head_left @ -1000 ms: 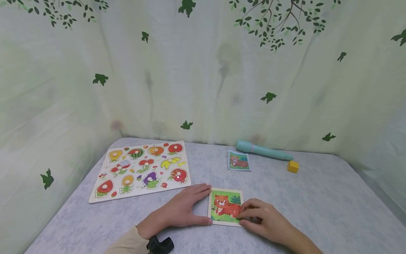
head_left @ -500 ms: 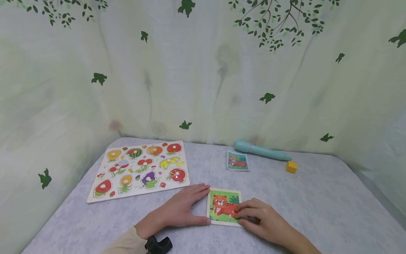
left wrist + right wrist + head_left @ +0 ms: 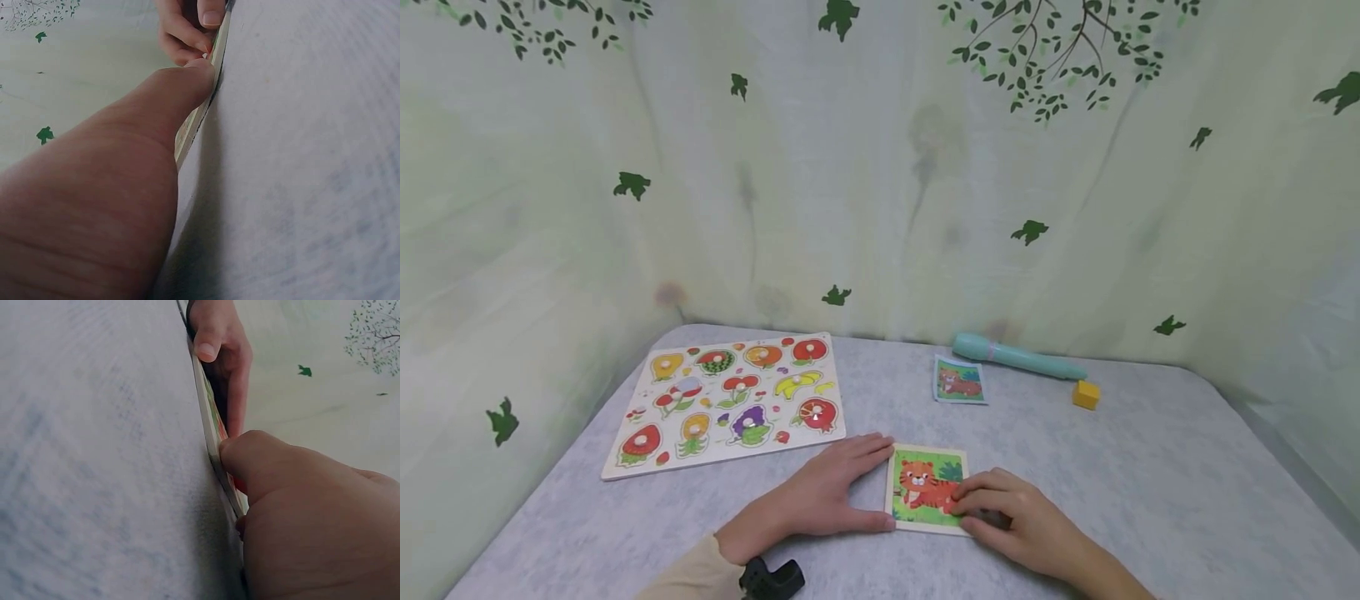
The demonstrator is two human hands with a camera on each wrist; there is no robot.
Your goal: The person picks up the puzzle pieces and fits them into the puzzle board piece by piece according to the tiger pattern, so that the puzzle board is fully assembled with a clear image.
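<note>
A square jigsaw puzzle of an orange tiger on green, in a pale wooden frame, lies flat before me. My left hand rests at its left side, thumb at the near corner and fingers stretched to the far corner. At the right side, my right hand has curled fingers, their tips on the tiger's hind part and the thumb at the near right edge. In the right wrist view, the right thumb presses at the rim of the frame. The right palm hides the puzzle's right part.
A board with fruit pieces lies at the left. Behind the puzzle is a small tiger picture card, with a teal pen-shaped stick and a yellow cube to its right. A leaf-printed curtain hangs behind the table.
The whole head view has shifted slightly, so everything appears a little further left. Both hands keep their places at the puzzle.
</note>
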